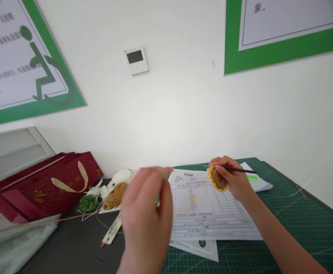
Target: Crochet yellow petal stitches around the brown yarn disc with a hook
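Note:
My right hand (230, 177) is closed on a small round crocheted piece (218, 179), brown in the middle with a yellow rim. A dark thin-handled crochet hook (239, 169) is pinched in the same hand, its handle pointing right. From the piece a thin yellow yarn strand (202, 196) trails down over a printed sheet (212, 217). Nearer the camera, my left hand (148, 209) is raised with bent fingers, apart from the piece. Motion blurs its fingers, so I cannot tell whether they grip anything.
Brown yarn (114, 196), green yarn (88, 203) and white yarn (122, 176) lie left of my left hand, near a tag (111, 230). A red gift bag (49, 186) stands farther left. Under the papers is a green cutting mat (292, 228); a white wall (178, 114) rises behind.

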Demonstrator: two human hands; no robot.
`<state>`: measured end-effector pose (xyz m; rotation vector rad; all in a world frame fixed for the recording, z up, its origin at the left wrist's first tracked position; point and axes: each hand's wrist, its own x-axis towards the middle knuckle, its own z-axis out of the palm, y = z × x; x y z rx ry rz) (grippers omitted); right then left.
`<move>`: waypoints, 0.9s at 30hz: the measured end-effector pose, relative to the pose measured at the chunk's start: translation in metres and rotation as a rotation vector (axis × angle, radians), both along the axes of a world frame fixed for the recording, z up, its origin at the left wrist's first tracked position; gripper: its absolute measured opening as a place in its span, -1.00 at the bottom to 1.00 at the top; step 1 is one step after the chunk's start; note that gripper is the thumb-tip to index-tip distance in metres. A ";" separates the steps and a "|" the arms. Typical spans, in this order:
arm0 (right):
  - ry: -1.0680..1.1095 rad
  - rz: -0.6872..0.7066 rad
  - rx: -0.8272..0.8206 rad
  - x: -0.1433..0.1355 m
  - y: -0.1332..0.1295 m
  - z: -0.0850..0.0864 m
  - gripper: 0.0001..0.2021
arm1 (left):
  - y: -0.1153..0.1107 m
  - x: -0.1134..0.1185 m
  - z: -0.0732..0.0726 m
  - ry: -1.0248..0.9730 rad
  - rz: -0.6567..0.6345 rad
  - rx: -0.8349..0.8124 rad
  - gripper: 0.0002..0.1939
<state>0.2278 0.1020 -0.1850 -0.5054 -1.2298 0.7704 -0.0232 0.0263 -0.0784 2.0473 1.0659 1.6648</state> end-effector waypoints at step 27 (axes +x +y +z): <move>-0.257 0.105 0.261 -0.034 0.009 0.116 -0.88 | 0.096 -0.019 0.078 -0.473 -0.650 -0.154 -0.45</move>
